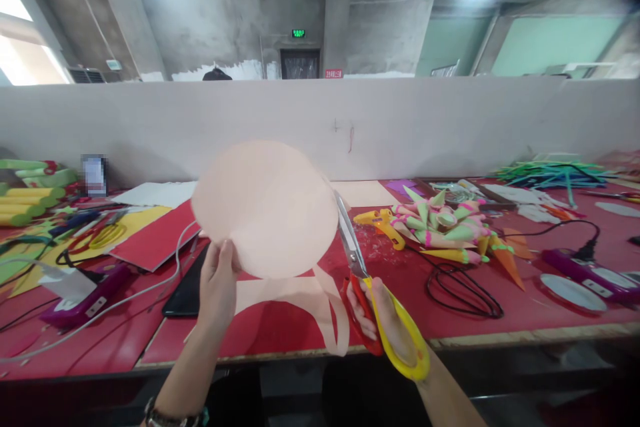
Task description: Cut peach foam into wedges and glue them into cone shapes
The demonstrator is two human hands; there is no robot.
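A concrete workshop with a green exit sign [299, 33], unreadable at this size, lies beyond a white partition [400, 120] and a red table [500, 313]. The left hand [219, 283] pinches the near edge of a peach disc [265, 207], held up over the table. The right hand [385, 320] is closed through the handles of the scissors [360, 267], blades at the disc's right rim. A cut strip [330, 307] hangs below. Paper cones [445, 227] and a glue gun [377, 220] lie far right; a phone [187, 293] lies near left.

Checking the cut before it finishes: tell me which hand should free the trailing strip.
Right, probably. The right hand holds the scissors at the strip; the left hand only holds the peach paper disc.
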